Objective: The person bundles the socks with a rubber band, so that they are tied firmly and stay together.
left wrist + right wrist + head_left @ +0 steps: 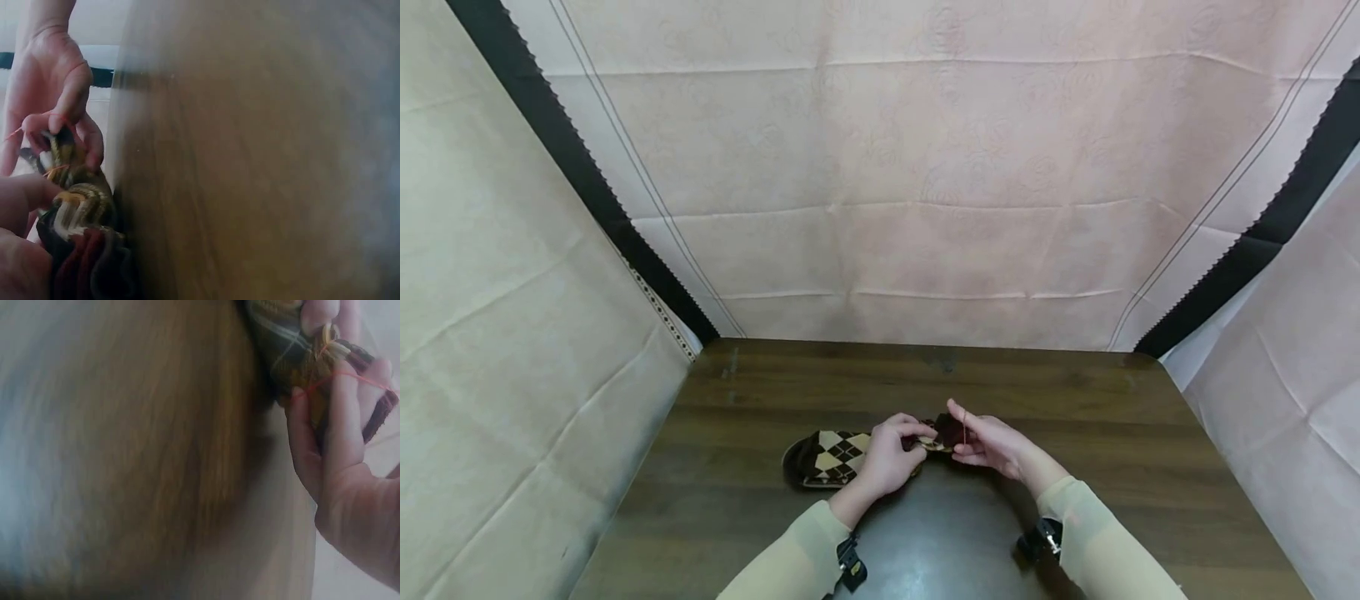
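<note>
A bundle of argyle socks (837,457), dark brown with cream diamonds, lies across the table with its gathered end to the right. My left hand (889,454) grips it near that end, thumb and fingers around the bunched fabric. In the left wrist view the stacked sock layers (84,250) show dark, red and cream folds. My right hand (996,446) is at the bundle's right end, with a thin red elastic band (369,381) stretched across its bent fingers. In the right wrist view, the band passes around the gathered sock end (340,347).
The brown wooden table (760,383) has a shiny grey patch in front of the hands. Pale fabric walls (925,167) with black edging rise behind it and at both sides. Each wrist wears a dark strap with a small device (1043,537).
</note>
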Available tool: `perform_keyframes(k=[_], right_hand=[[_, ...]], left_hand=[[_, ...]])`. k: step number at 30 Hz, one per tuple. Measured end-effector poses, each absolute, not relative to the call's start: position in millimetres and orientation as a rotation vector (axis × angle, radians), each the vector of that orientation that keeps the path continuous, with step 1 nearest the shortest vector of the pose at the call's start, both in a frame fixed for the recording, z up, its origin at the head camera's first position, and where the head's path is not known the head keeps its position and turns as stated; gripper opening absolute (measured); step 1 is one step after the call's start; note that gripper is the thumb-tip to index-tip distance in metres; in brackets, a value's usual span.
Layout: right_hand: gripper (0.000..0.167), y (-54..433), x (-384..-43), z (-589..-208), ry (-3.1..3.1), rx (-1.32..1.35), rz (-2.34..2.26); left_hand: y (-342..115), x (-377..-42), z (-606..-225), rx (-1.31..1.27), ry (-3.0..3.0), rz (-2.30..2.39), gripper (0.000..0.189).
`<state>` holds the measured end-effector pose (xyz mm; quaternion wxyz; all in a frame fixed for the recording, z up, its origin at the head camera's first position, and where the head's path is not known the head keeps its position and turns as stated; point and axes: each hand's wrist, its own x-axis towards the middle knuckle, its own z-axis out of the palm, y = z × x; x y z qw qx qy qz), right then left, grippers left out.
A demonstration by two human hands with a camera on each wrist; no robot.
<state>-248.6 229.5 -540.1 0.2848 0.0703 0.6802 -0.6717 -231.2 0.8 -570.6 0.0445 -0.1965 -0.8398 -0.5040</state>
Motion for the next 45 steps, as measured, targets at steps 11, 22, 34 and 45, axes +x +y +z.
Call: perform_keyframes(k=[11,22,34,45], right_hand=[[0.082,231.9,-250.2,-533.9,2.089,-0.029,-1.459],[0.038,229.6,-246.2,-549.0,2.257,-0.177,-1.43],[0.032,216.8,-237.7,-548.1,2.443,-0.141,-1.341],[0.028,212.5,-234.7,-549.6,2.595,-0.197,-1.211]], left_hand=[[-9.7,-232.3,-564.4,-0.867,-2.738,-1.559,0.031],[-11.5,-233.5,-557.2,-0.543,-2.753,-2.008,0.016],[-2.3,-233.7,-551.9,-0.414,-2.766,-2.014,0.015],[-0.1,-239.1,-546.0,-0.318,-2.817,-2.05,0.019]])
